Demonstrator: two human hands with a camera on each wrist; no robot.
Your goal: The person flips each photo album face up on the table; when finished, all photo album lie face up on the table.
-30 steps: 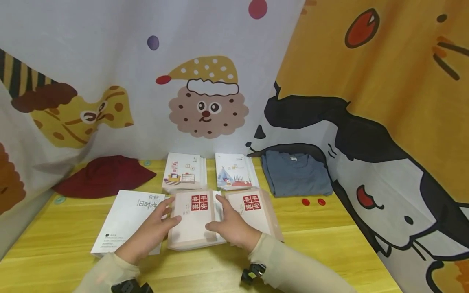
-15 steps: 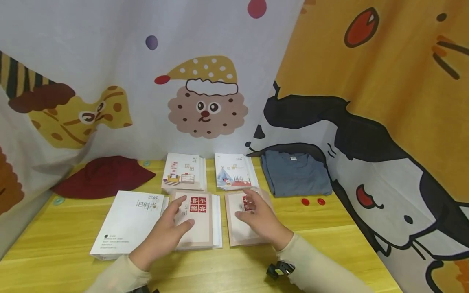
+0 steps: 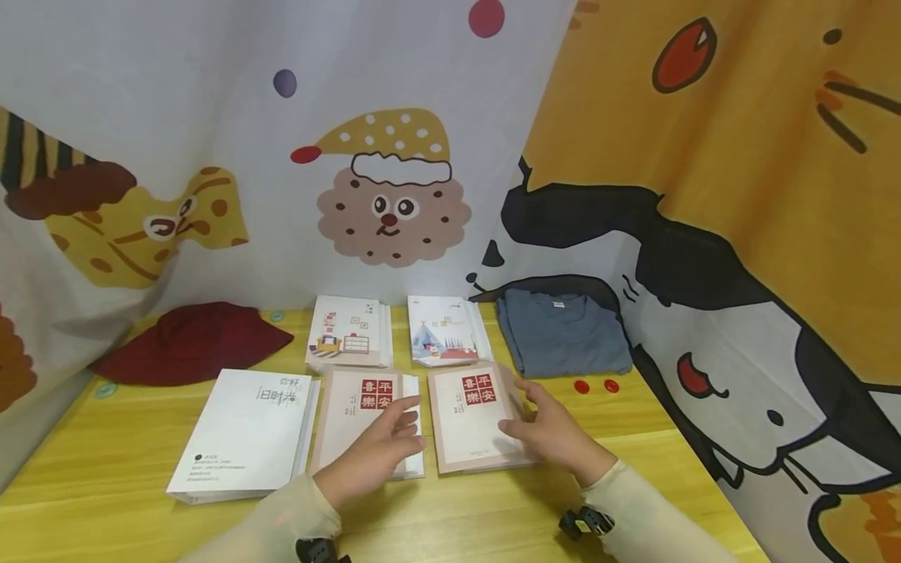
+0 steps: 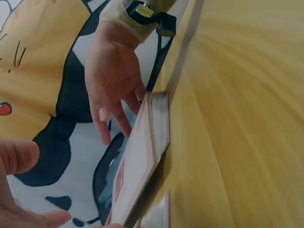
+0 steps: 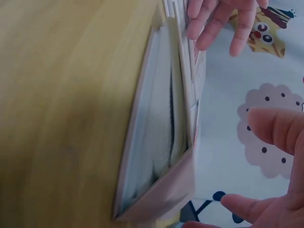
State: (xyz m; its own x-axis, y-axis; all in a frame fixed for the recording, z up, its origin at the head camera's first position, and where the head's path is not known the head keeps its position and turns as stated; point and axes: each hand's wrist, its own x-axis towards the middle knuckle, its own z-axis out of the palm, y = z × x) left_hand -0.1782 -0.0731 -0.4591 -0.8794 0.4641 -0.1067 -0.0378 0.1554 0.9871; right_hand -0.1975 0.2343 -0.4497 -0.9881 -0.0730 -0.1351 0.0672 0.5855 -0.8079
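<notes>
Two matching cream albums with pink borders and red character squares lie side by side. Over the lower right part of the left album [image 3: 352, 426] hovers my left hand [image 3: 376, 453], fingers loosely extended and holding nothing. My right hand [image 3: 559, 434] is at the right edge of the right album [image 3: 468, 430], thumb above the cover and fingers spread along the side. The left wrist view shows the right hand [image 4: 114, 76] with relaxed fingers beside that album [image 4: 135, 166]. In the right wrist view, the album's spine [image 5: 166, 190] and page edges face the camera, apart from the thumb [image 5: 275, 126].
A thick white album [image 3: 242, 430] lies at left. Behind stand two white illustrated albums, one with a room picture [image 3: 345, 332], one with a tent [image 3: 443, 332]. A dark red hat [image 3: 197, 344], a folded blue-grey shirt [image 3: 563, 336] and red discs [image 3: 581, 387] flank them.
My right hand has left the left album and crossed over the right album to its right edge. My left hand has moved right, from the left album's left side to over its right part.
</notes>
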